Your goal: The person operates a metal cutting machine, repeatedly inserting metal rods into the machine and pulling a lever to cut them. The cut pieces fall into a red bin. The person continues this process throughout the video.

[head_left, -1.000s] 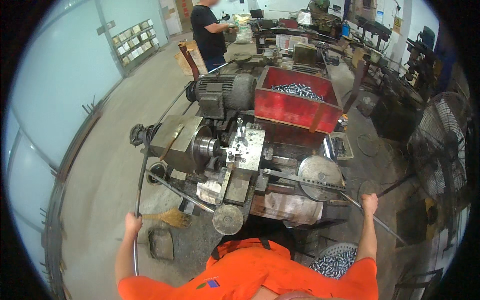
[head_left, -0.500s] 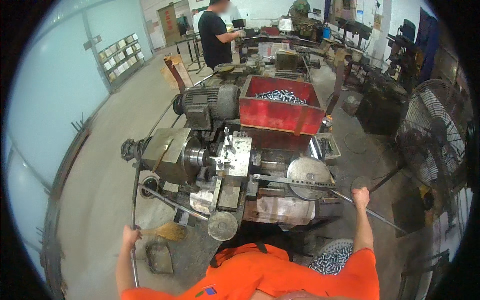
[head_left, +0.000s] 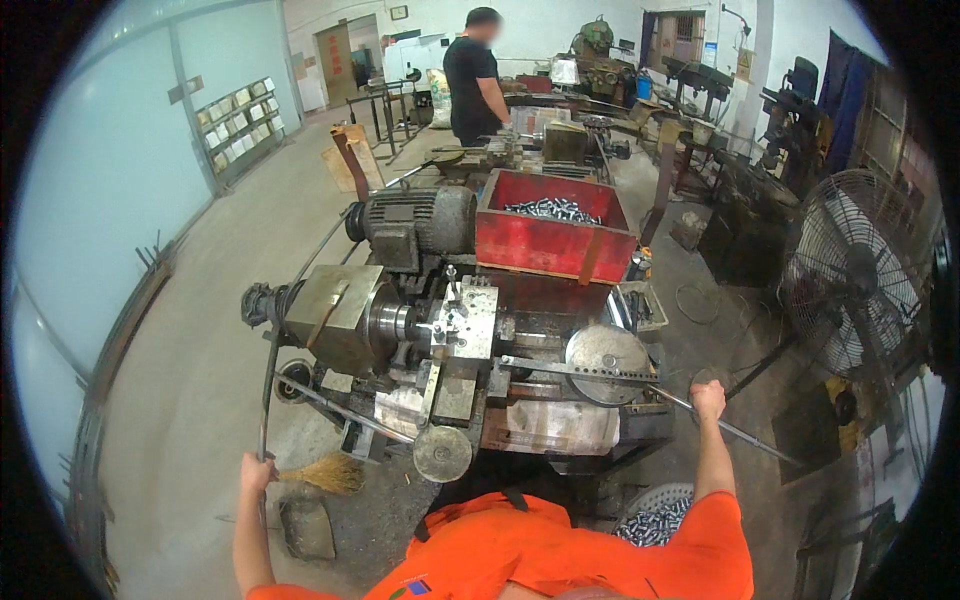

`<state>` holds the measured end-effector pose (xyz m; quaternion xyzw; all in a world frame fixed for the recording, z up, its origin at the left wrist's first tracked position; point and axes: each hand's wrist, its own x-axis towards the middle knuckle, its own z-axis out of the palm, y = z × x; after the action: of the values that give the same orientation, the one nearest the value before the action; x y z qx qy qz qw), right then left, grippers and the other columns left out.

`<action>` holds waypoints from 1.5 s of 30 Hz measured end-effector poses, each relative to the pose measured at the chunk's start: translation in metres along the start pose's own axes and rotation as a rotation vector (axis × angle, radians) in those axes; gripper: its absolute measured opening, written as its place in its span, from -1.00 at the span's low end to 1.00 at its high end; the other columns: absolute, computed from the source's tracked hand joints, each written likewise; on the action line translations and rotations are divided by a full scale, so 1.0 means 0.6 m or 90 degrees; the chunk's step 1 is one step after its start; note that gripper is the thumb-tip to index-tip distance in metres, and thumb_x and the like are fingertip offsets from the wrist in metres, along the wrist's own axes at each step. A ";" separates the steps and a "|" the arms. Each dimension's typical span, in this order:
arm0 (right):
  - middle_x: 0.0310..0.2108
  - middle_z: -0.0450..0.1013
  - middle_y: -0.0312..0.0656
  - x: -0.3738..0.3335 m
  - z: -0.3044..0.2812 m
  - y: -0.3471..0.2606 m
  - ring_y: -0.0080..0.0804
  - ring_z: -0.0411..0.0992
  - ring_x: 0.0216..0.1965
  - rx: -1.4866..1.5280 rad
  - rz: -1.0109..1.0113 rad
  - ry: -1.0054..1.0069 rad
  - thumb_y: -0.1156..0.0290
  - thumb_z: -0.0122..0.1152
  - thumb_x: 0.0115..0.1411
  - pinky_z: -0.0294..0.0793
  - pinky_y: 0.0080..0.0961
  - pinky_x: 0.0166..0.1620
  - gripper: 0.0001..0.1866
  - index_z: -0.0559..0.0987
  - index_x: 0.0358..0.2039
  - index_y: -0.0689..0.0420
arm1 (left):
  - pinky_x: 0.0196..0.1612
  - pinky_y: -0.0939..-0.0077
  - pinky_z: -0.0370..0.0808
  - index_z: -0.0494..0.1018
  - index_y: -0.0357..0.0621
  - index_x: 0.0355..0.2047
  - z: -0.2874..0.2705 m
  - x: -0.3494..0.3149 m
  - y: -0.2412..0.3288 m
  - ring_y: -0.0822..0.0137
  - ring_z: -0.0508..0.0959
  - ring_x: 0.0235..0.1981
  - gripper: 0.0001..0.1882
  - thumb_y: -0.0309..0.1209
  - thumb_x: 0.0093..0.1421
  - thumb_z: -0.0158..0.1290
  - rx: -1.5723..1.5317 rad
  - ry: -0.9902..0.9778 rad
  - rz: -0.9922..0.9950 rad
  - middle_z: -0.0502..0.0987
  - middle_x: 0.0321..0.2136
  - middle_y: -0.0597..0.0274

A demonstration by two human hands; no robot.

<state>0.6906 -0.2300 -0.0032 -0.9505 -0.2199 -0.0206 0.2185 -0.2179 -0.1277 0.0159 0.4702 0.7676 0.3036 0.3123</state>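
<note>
My left hand (head_left: pixel 257 472) is closed around a long upright metal lever (head_left: pixel 267 400) at the left side of a small lathe-like machine. At the right, my right hand (head_left: pixel 708 398) is wrapped around a slanting metal rod (head_left: pixel 750 438), beside the round disc (head_left: pixel 607 362) and its flat bar with holes (head_left: pixel 540 367). Between the two hands sit the machine's headstock (head_left: pixel 335 310), its chuck (head_left: pixel 390 322) and a metal tool block (head_left: pixel 470 325) with upright bolts. Any workpiece in the chuck is too small to make out.
Behind the machine stands a red box (head_left: pixel 550 240) of small metal parts, beside a motor (head_left: pixel 420 215). A basket of similar parts (head_left: pixel 655 522) is by my right arm. A broom (head_left: pixel 330 472), a dustpan (head_left: pixel 307 528) and a large fan (head_left: pixel 855 270) are near. A co-worker (head_left: pixel 474 80) stands beyond.
My right hand and its rod sit slightly further left in the view, which has shifted a little. The co-worker has moved right and lowered an arm. Both my hands keep their grips.
</note>
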 end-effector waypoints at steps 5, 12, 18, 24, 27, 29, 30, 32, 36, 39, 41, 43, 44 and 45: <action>-0.30 0.48 0.15 -0.004 -0.002 -0.002 0.06 0.46 -0.21 0.005 -0.011 0.006 0.22 0.11 -0.21 0.43 -0.20 -0.11 -0.59 0.53 -0.40 0.29 | -0.65 0.44 0.49 0.40 -0.43 -0.39 0.000 -0.001 -0.003 0.26 0.53 -0.72 -0.82 -0.58 -0.02 -0.10 0.039 -0.004 0.039 0.48 -0.71 0.00; -0.29 0.48 0.15 -0.002 0.004 0.004 0.07 0.46 -0.21 0.014 0.002 0.004 0.22 0.11 -0.21 0.43 -0.19 -0.12 -0.60 0.52 -0.41 0.29 | -0.64 0.45 0.49 0.41 -0.44 -0.39 -0.002 -0.005 0.012 0.25 0.53 -0.72 -0.81 -0.57 -0.03 -0.08 0.048 -0.011 0.029 0.48 -0.71 -0.01; -0.25 0.47 0.14 -0.008 -0.001 -0.015 0.04 0.44 -0.16 0.000 -0.008 -0.017 0.22 0.13 -0.19 0.41 -0.21 -0.09 -0.58 0.51 -0.35 0.26 | -0.56 0.44 0.50 0.43 -0.44 -0.28 -0.035 0.038 0.023 0.24 0.55 -0.64 -0.73 -0.58 -0.05 -0.03 0.065 -0.094 0.121 0.52 -0.61 0.02; -0.24 0.48 0.00 -0.012 0.000 0.016 -0.04 0.42 -0.16 0.089 -0.029 0.066 0.25 0.13 -0.17 0.40 -0.27 -0.07 -0.68 0.59 -0.41 0.17 | -0.39 0.38 0.53 0.35 -0.39 -0.14 0.003 0.072 0.096 0.21 0.58 -0.50 -0.60 -0.49 -0.03 0.00 -0.118 -0.215 -0.011 0.54 -0.47 -0.01; -0.15 0.46 0.03 -0.020 0.000 0.052 -0.02 0.44 -0.16 0.161 -0.203 0.237 0.30 0.13 -0.21 0.40 -0.28 -0.08 -0.68 0.61 -0.42 0.20 | -0.32 0.33 0.54 0.32 -0.39 -0.10 -0.008 0.081 0.093 0.19 0.58 -0.46 -0.58 -0.45 0.00 0.01 -0.129 -0.242 0.023 0.53 -0.44 -0.02; -0.13 0.46 -0.03 -0.048 -0.013 0.084 -0.08 0.44 -0.16 0.103 -0.241 0.268 0.36 0.14 -0.22 0.39 -0.33 -0.06 -0.69 0.61 -0.41 0.21 | -0.30 0.32 0.54 0.29 -0.39 -0.07 -0.005 0.084 0.086 0.18 0.58 -0.45 -0.54 -0.43 0.01 0.02 -0.196 -0.249 0.017 0.53 -0.42 -0.02; -0.12 0.45 -0.02 -0.065 -0.017 0.094 -0.09 0.46 -0.17 0.106 -0.235 0.262 0.36 0.15 -0.22 0.40 -0.33 -0.07 -0.70 0.61 -0.42 0.21 | -0.31 0.32 0.54 0.28 -0.39 -0.05 -0.011 0.076 0.072 0.17 0.58 -0.46 -0.53 -0.42 0.01 0.03 -0.249 -0.237 0.000 0.52 -0.42 -0.02; -0.10 0.45 -0.02 -0.107 -0.039 0.126 -0.09 0.49 -0.25 0.179 -0.159 0.174 0.39 0.14 -0.21 0.44 -0.36 -0.13 -0.71 0.61 -0.42 0.22 | -0.32 0.33 0.55 0.26 -0.37 -0.04 0.001 0.083 0.065 0.17 0.58 -0.48 -0.52 -0.40 0.03 0.04 -0.302 -0.233 -0.016 0.52 -0.43 0.00; -0.32 0.54 -0.12 -0.183 -0.050 0.245 -0.23 0.48 -0.24 0.138 -0.071 0.067 0.31 0.20 -0.21 0.41 -0.39 -0.14 -0.56 0.56 -0.23 0.20 | -0.35 0.34 0.56 0.26 -0.36 -0.05 0.016 0.086 0.068 0.19 0.57 -0.50 -0.54 -0.38 0.07 0.04 -0.321 -0.223 -0.008 0.51 -0.46 0.04; -0.24 0.52 -0.07 -0.229 -0.058 0.341 -0.20 0.46 -0.17 -0.030 -0.062 0.034 0.31 0.15 -0.17 0.41 -0.37 -0.09 -0.56 0.56 -0.21 0.19 | -0.34 0.29 0.54 0.28 -0.41 -0.04 0.040 0.111 0.080 0.21 0.53 -0.51 -0.52 -0.39 0.07 0.06 -0.333 -0.224 0.014 0.49 -0.46 0.06; -0.19 0.49 -0.01 -0.244 -0.049 0.358 -0.12 0.43 -0.12 -0.054 -0.049 0.040 0.32 0.12 -0.13 0.38 -0.35 -0.02 -0.57 0.55 -0.19 0.19 | -0.36 0.27 0.54 0.31 -0.39 -0.05 0.039 0.120 0.047 0.23 0.51 -0.53 -0.53 -0.36 0.07 0.08 -0.336 -0.179 0.016 0.48 -0.47 0.10; -0.11 0.42 0.09 -0.268 -0.061 0.366 -0.03 0.40 -0.10 0.020 -0.049 0.010 0.37 0.07 -0.12 0.39 -0.29 -0.07 -0.49 0.49 -0.07 0.15 | -0.39 0.26 0.51 0.35 -0.25 -0.05 0.020 0.176 -0.006 0.23 0.48 -0.54 -0.57 -0.29 0.11 0.08 -0.321 -0.178 -0.073 0.45 -0.49 0.13; -0.12 0.43 0.09 -0.279 -0.083 0.314 -0.02 0.40 -0.10 0.081 0.045 -0.037 0.38 0.07 -0.15 0.39 -0.29 -0.06 -0.49 0.50 -0.08 0.17 | -0.41 0.26 0.50 0.38 -0.11 -0.05 -0.020 0.210 -0.031 0.23 0.46 -0.53 -0.60 -0.23 0.14 0.08 -0.291 -0.169 -0.151 0.43 -0.50 0.15; -0.17 0.46 0.07 -0.280 -0.087 0.356 -0.05 0.42 -0.11 0.037 0.069 -0.049 0.34 0.11 -0.17 0.39 -0.30 -0.06 -0.50 0.52 -0.12 0.17 | -0.38 0.29 0.49 0.35 -0.04 -0.03 0.007 0.229 -0.013 0.23 0.44 -0.51 -0.61 -0.22 0.15 0.06 -0.309 -0.095 -0.217 0.41 -0.53 0.17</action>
<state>0.6330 -0.4934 -0.0654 -0.9545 -0.1767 0.0338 0.2380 -0.2684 -0.0044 -0.0193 0.2673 0.7156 0.3856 0.5175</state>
